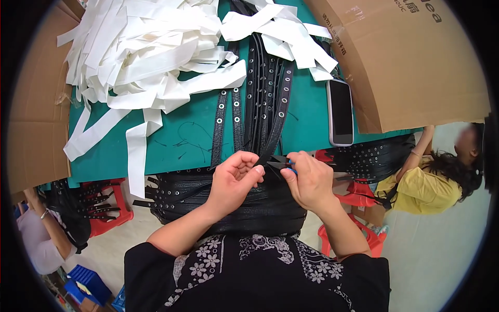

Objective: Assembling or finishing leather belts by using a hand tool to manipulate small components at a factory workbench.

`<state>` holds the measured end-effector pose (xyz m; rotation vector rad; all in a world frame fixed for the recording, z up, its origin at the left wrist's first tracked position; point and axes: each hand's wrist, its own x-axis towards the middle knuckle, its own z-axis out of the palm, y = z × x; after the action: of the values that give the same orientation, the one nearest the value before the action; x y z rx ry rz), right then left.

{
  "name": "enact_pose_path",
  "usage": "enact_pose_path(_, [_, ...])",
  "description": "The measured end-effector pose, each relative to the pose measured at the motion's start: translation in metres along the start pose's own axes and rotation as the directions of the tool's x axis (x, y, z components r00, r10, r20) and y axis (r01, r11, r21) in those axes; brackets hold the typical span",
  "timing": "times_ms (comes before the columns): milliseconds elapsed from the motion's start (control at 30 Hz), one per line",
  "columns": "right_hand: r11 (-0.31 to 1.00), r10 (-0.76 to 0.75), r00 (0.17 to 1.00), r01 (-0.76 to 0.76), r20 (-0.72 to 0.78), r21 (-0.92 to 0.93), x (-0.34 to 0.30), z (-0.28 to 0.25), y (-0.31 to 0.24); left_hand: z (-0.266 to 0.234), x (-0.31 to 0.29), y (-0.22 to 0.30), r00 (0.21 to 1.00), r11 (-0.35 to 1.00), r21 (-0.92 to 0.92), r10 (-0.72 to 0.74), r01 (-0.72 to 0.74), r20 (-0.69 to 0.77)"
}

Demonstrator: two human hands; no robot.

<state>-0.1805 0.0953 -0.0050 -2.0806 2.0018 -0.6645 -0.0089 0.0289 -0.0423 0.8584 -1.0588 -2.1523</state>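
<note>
My left hand (235, 179) is closed, its thumb and fingertips pinching the near end of a black leather-look strap (281, 106) set with metal eyelets. Close beside it, my right hand (312, 179) grips small snips (280, 162) with dark jaws and a bit of blue handle showing. Their jaws point left at the strap's end; whether they touch it I cannot tell. More eyeletted straps (249, 93) run away from me across the green table. Across my lap lies a thick bundle of black straps (228, 208).
White strips (140, 47) are heaped at the far left, with more strips (283, 31) on the straps. A phone (341, 112) lies near a cardboard box (416, 67) at right. Thread scraps (184, 138) dot the green table (104, 164). Co-workers sit at both sides, one in a yellow top (423, 187).
</note>
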Motion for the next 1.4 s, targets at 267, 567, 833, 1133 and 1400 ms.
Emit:
enact_pose_path(267, [0.998, -0.021, 1.0, 0.021, -0.013, -0.059, 0.008, 0.006, -0.008, 0.001, 0.001, -0.001, 0.997, 0.994, 0.068, 0.083, -0.082, -0.01])
enact_pose_path(567, [0.999, -0.005, 1.0, 0.006, 0.007, -0.048, 0.008, 0.003, -0.005, 0.003, 0.002, -0.006, 0.994, 0.992, 0.071, 0.104, -0.103, -0.01])
enact_pose_path(833, [0.99, -0.063, 0.998, 0.064, 0.016, -0.128, 0.008, 0.002, 0.002, 0.001, 0.001, -0.009, 0.996, 0.993, 0.08, 0.093, -0.092, -0.012])
enact_pose_path(1133, [-0.084, 0.396, 0.833, -0.387, 0.387, 0.918, 0.023, 0.029, 0.009, -0.007, 0.002, -0.013, 0.902, 0.761, -0.509, -0.237, 0.403, 0.36])
enact_pose_path(1400, [-0.017, 0.433, 0.825, -0.396, 0.363, 0.918, 0.04, 0.035, -0.002, -0.01, -0.008, -0.011, 0.896, 0.805, -0.421, -0.287, 0.417, 0.338])
